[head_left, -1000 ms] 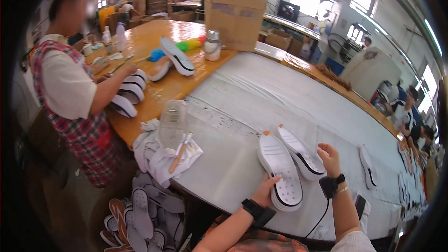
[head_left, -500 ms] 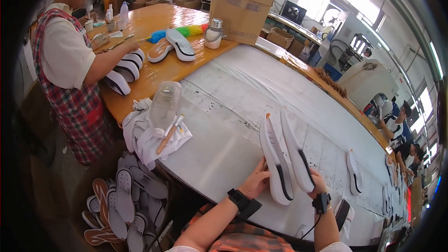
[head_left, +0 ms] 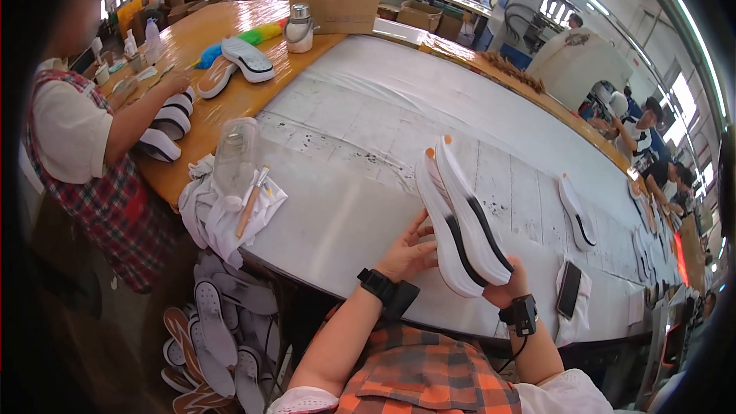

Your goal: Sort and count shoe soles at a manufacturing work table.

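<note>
We hold a pair of white shoe soles over the near part of the grey-white table (head_left: 330, 207), right of its middle. The left sole (head_left: 443, 218) and right sole (head_left: 468, 211) lie side by side, seemingly touching, far ends slanting up to the left. Each has a pale, smooth side wall, a wavy black band thickening toward the near end, and a small orange mark at the far tip.

Our right hand (head_left: 507, 285) is closed around the right sole's near end. Our left hand (head_left: 410, 251) has its fingers against the left sole's outer side; the fingertips pass out of sight, so we cannot tell whether it grips.

The soles' turned-away faces are hidden from us. At near left, the heap of soles (head_left: 215, 330) is dim and overlapping, and the dark rim obscures the co-worker (head_left: 73, 134) at far left.
</note>
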